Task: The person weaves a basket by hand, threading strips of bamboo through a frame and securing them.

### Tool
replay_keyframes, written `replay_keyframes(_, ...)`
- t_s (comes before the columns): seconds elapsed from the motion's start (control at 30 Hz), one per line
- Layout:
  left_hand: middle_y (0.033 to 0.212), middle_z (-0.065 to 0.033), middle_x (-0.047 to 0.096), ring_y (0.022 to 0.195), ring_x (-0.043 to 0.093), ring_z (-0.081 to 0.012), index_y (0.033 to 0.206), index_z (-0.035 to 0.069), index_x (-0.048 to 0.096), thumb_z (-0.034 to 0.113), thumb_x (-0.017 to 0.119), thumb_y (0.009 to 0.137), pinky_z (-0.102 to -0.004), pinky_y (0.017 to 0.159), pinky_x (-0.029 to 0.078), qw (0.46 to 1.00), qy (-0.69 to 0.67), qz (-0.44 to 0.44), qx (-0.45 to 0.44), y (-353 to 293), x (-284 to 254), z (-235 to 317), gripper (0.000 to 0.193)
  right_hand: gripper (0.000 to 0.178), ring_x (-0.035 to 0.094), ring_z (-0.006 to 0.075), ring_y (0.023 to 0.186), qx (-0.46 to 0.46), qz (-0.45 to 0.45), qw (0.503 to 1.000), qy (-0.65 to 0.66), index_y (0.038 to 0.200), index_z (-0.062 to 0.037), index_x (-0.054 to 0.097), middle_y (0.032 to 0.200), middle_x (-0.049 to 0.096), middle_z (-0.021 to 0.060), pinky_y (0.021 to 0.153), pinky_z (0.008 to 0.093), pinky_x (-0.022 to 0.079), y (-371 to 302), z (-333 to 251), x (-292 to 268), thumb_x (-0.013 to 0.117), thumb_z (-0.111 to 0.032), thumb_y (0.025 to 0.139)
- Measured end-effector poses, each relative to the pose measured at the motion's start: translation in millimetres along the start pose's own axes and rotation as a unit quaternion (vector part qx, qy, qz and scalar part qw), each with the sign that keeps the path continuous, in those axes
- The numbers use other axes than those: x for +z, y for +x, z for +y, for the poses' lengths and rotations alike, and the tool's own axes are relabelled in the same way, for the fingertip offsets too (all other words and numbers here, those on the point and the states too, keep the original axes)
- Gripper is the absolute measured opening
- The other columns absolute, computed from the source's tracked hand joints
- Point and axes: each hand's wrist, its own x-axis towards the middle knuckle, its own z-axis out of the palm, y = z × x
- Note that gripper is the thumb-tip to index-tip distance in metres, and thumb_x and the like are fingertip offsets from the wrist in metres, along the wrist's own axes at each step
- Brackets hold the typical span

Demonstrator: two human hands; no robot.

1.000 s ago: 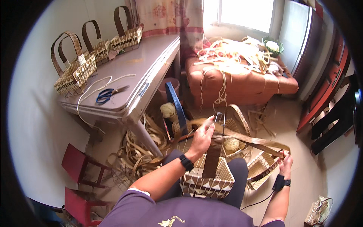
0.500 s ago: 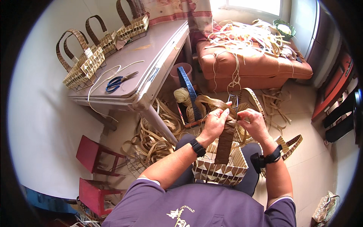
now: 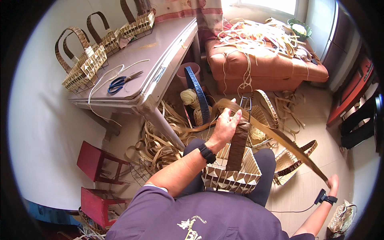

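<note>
A woven cream-and-brown basket [image 3: 232,182] on a wire frame rests between my knees. Its handle [image 3: 237,154] is wrapped in dark brown strip on the near side, while bare wire shows at the far side. My left hand [image 3: 224,131] is closed on the handle near its top, thumb and fingers pinching the wrapping. From there a long flat brown strip [image 3: 290,147] stretches taut out to the lower right. My right hand [image 3: 333,183], far out on that side, is closed round the strip; its fingers are partly hidden.
Scissors [image 3: 123,83] and finished baskets [image 3: 86,66] stand on the table [image 3: 168,44] at left. Loose strips [image 3: 160,144] heap on the floor below it. More baskets [image 3: 288,162] lie right of my knee. Red stools [image 3: 94,160] stand at left; an orange seat [image 3: 248,66] bears pale strips.
My right hand has swung from beside the handle far out to the lower right, drawing the brown strip straight. My left hand stays at the handle's top.
</note>
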Motion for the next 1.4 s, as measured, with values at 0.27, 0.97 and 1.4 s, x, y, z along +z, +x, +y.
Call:
replay_keyframes(0.27, 0.117, -0.0040, 0.071, 0.099, 0.064, -0.0063, 0.155, 0.004, 0.046, 0.013, 0.050, 0.111, -0.0243, 0.093, 0.053, 0.987, -0.152, -0.027, -0.049, -4.1, -2.1, 9.2, 0.045, 0.025, 0.068, 0.0197, 0.102, -0.087, 0.018, 0.989, 0.117, 0.119, 0.0024, 0.069, 0.109, 0.073, 0.0127, 0.092, 0.0333, 0.053, 22.3, -183.8, 14.4, 0.063, -0.006, 0.096)
replay_keyframes(0.97, 0.116, 0.0022, 0.067, 0.101, 0.059, -0.0031, 0.146, 0.001, 0.057, 0.022, 0.056, 0.111, -0.0211, 0.093, 0.049, 0.993, -0.110, -0.037, -0.031, 5.9, -1.9, -1.6, 0.041, 0.018, 0.065, 0.0281, 0.078, -0.211, -0.094, 0.971, -0.064, 0.085, -0.0013, 0.066, 0.080, 0.066, 0.0142, 0.073, 0.0396, 0.052, 10.5, -257.5, 32.5, 0.075, -0.017, 0.083)
replay_keyframes(1.4, 0.121, -0.0037, 0.072, 0.104, 0.065, -0.0082, 0.132, -0.003, 0.066, 0.004, 0.050, 0.108, -0.0250, 0.096, 0.052, 0.991, -0.115, -0.057, -0.041, 6.0, 0.5, 0.5, 0.030, 0.055, 0.069, 0.0152, 0.096, -0.108, -0.371, 0.898, 0.210, 0.144, -0.0066, 0.056, 0.106, 0.073, 0.0069, 0.089, 0.0320, 0.057, 15.3, -240.4, 58.2, 0.076, -0.016, 0.093)
